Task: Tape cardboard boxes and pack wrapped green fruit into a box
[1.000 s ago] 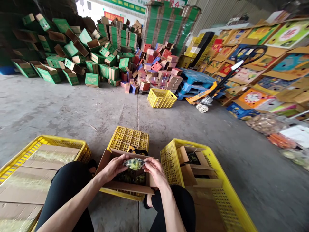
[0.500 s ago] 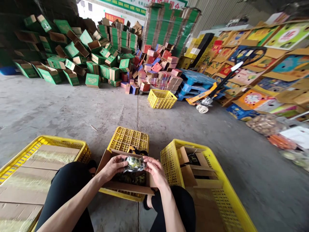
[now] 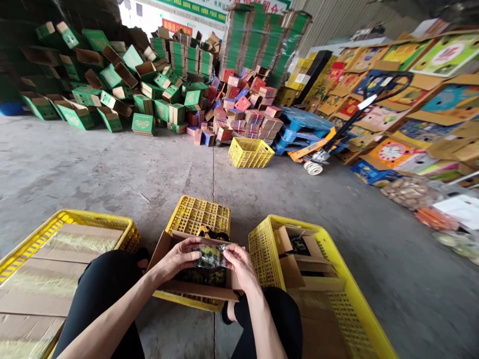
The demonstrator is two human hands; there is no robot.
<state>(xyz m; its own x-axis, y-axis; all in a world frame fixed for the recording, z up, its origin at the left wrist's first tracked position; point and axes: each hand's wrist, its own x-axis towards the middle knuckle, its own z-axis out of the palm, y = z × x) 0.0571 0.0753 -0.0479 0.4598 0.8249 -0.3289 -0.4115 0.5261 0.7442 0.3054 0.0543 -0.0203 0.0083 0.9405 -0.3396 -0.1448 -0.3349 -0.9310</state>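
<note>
While over the open carton [image 3: 194, 286], left hand [image 3: 178, 259] and right hand [image 3: 239, 262] both pinch a clear packet [image 3: 211, 256].

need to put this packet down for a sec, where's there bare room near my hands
Bare concrete floor lies beyond the middle crate and between it and the right crate. Crowded: the open box under both hands holding the packet, and the left crate, filled with cardboard.

Glossy plastic packet [image 3: 211, 256] — matt cardboard box [image 3: 194, 286].
</note>
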